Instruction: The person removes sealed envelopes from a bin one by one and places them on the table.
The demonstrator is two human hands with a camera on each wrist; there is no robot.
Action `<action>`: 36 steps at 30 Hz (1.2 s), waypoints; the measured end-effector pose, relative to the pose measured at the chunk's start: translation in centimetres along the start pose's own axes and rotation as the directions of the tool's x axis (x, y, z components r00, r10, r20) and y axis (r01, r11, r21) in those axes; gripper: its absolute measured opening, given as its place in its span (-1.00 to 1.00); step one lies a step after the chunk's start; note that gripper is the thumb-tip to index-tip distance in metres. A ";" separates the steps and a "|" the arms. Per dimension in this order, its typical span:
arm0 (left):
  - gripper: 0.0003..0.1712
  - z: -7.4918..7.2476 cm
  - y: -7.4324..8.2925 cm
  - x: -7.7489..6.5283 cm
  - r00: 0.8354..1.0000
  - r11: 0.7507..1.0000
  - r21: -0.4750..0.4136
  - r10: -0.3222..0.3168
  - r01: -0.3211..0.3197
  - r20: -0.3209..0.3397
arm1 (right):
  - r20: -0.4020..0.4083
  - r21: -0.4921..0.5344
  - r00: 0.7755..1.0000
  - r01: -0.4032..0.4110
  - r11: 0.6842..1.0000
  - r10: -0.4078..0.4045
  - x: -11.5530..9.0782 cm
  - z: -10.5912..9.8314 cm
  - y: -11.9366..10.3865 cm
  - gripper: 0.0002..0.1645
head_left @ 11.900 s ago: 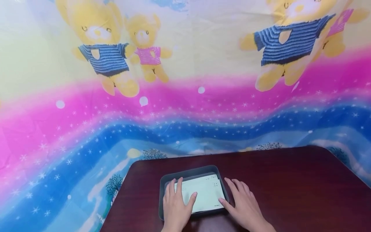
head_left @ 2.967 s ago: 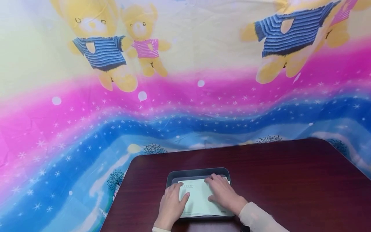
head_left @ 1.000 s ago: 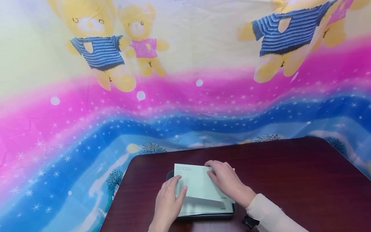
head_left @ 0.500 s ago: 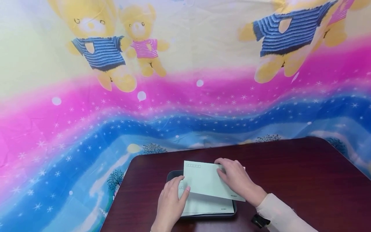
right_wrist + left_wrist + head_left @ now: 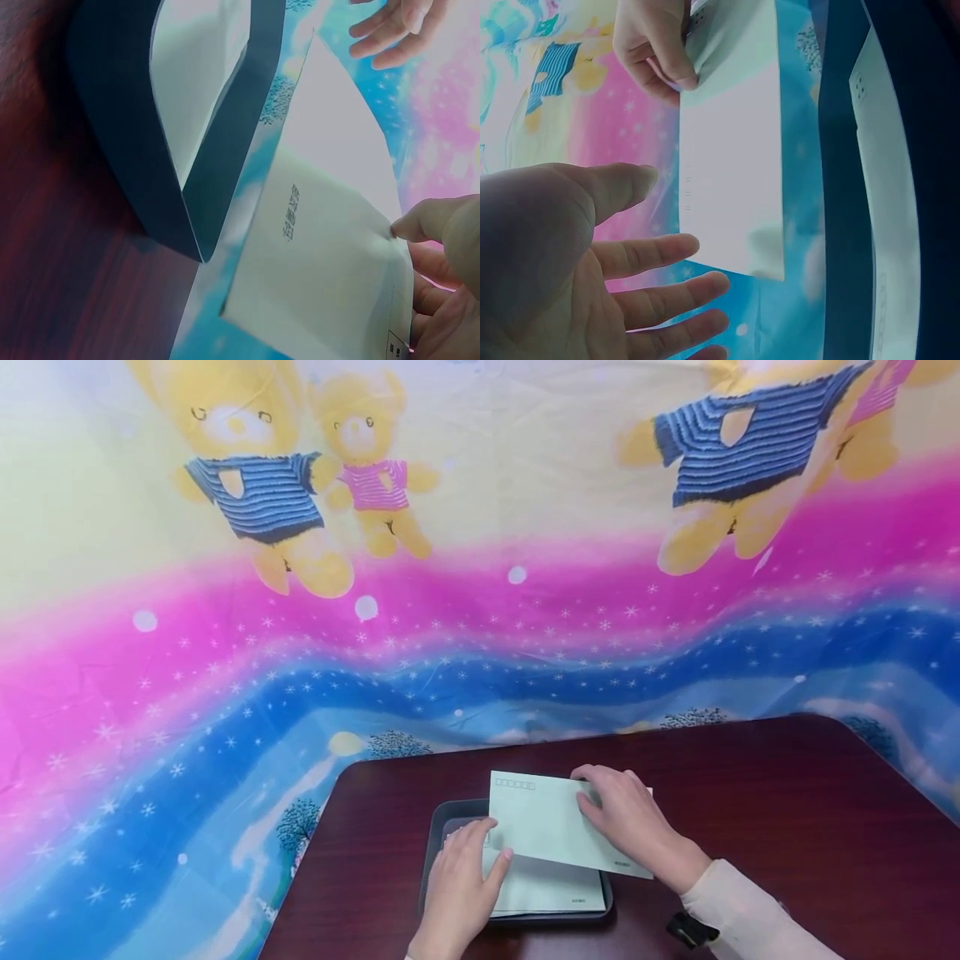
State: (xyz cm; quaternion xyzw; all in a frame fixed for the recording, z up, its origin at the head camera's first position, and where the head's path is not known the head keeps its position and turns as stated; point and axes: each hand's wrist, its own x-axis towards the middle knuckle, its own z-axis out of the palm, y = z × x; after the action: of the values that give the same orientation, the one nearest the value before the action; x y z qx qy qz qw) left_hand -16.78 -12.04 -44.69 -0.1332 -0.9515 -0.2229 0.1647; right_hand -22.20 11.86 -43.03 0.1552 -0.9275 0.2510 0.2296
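Note:
A pale green envelope [image 5: 543,818] with a row of small printed boxes hangs above the dark tray [image 5: 442,827]. My right hand [image 5: 630,814] pinches it along its far right edge, thumb on the near face, as the right wrist view also shows. More envelopes [image 5: 551,889] lie stacked inside the tray. My left hand [image 5: 465,877] hovers over the tray's left side. In the left wrist view the left hand [image 5: 630,277] has its fingers spread and straight, apart from the raised envelope [image 5: 731,150].
The tray stands on a dark reddish-brown table [image 5: 787,827] with rounded corners. Behind the table hangs a cloth [image 5: 480,635] printed with bears and snowflakes. A black object [image 5: 692,931] sits at the right wrist, by the pale sleeve [image 5: 750,910].
Earlier, both hands were on the envelopes in the tray. My right hand has since lifted one envelope and carried it up and to the right. The left hand has shifted slightly right.

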 end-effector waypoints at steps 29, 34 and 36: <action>-0.51 2.0 1.9 -0.3 0.997 1.000 0.003 0.030 -0.030 0.064 | 0.016 -0.070 0.998 -0.057 0.996 0.058 -1.2 -2.4 4.7 -0.70; -0.51 2.4 2.2 -0.2 0.997 0.999 0.007 0.049 -0.050 0.064 | 0.021 -0.083 0.998 -0.056 0.995 0.058 -1.5 -2.8 5.6 -0.69; -0.50 2.5 2.3 -0.1 0.996 0.998 0.012 0.058 -0.059 0.068 | 0.024 -0.087 0.998 -0.059 0.994 0.062 -1.5 -3.0 5.8 -0.70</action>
State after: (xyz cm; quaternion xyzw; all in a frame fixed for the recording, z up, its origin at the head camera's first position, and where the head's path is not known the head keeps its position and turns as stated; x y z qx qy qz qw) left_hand -16.53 -8.90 -45.96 -0.1672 -0.9538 -0.2070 0.1398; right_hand -22.19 18.54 -43.78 0.1203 -0.9448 0.2153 0.2159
